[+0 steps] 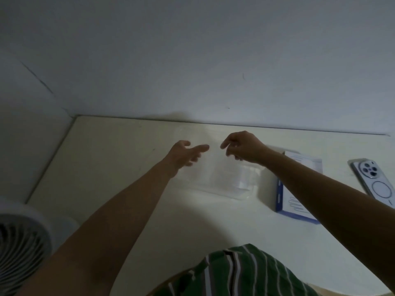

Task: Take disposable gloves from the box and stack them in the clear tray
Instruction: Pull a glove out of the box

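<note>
Hands: the left hand (pixel 188 153) is spread, fingers straight, palm turned inward. The right hand (pixel 242 147) has its fingers curled downward, the index reaching toward the left. Whether it pinches a transparent glove I cannot tell. The two hover near each other but apart.
Desk (pixel 119 167): pale, with its far edge against the wall.
Clear tray (pixel 213 189): close to the far edge, about midway along it, with its long axis parallel to that edge. It lies directly beneath both hands.
Box (pixel 288 201): blue and white, just beside the tray's right end, with its long axis running from far edge to near edge. The right forearm crosses above it, so the right hand is the nearer.
Gloves (pixel 245 180): faint layered sheets at the tray's right end, too blurred to be sure of.
Coming move: probably a reach rightward to the box, or a lowering straight into the tray.
</note>
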{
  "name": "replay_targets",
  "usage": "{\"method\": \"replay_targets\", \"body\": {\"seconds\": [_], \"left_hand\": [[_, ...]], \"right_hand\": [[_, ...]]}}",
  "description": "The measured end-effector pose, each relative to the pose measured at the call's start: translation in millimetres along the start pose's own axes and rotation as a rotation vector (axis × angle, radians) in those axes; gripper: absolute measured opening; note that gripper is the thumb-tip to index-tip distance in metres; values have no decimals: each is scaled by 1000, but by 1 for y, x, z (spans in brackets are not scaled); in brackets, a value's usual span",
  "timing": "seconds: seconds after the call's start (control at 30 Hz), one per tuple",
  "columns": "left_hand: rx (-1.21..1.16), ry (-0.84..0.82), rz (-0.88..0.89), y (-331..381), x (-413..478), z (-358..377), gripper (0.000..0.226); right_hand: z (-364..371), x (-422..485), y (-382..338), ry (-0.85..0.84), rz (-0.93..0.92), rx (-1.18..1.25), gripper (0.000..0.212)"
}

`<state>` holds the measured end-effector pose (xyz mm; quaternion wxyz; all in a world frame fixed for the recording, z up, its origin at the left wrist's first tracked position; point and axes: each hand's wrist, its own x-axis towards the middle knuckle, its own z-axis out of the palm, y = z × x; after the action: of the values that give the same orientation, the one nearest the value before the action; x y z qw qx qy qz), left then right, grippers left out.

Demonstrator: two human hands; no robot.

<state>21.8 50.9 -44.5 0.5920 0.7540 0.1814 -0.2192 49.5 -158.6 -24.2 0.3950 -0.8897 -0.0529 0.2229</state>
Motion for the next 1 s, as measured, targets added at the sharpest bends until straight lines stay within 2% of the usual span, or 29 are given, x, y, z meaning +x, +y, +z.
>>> {"method": "replay_targets", "body": {"seconds": [0.03,0.1,0.17,0.23,0.27,0.33,0.4,0.5,0.57,0.67,0.73,0.77,0.83,0.9,1.0], "left_hand": [[51,-15,8,0,1,0,70],[118,2,34,-3,6,4,43],[281,97,60,-6,13,10,19],[552,199,131,-10,19,15,18],[682,238,174,-12,21,17,19],[874,276,258,-17,25,18,20],[1056,284,337,-21,27,17,18],[1295,234,400,-20,29,18,15],[1400,255,439,-20,28,17,26],[1598,320,747,-14,23,17,30],[1592,245,934,-12,23,23,25],[1526,148,885,-13,25,26,24],[1389,-29,578,-20,33,30,30],[1312,-130,299,-29,39,25,55],[1326,-180,194,-38,41,16,87]], "right_hand": [[3,3,-2,4,-19,-47,21],[6,5,-3,94,-115,-225,24],[9,6,-1,312,-309,-450,33],[13,5,-5,494,-552,-558,33],[15,5,-9,502,-652,-564,27],[26,8,-9,361,-762,-582,17],[41,11,-5,153,-638,-611,21],[59,18,10,-32,-312,-734,42],[69,19,19,-132,-181,-794,54],[79,21,27,-172,-127,-799,62],[82,24,29,-165,-125,-767,70],[82,25,29,-169,-120,-748,75],[83,27,29,-195,-90,-720,88],[83,28,32,-238,-40,-742,100],[86,26,38,-266,-1,-843,106]]}}
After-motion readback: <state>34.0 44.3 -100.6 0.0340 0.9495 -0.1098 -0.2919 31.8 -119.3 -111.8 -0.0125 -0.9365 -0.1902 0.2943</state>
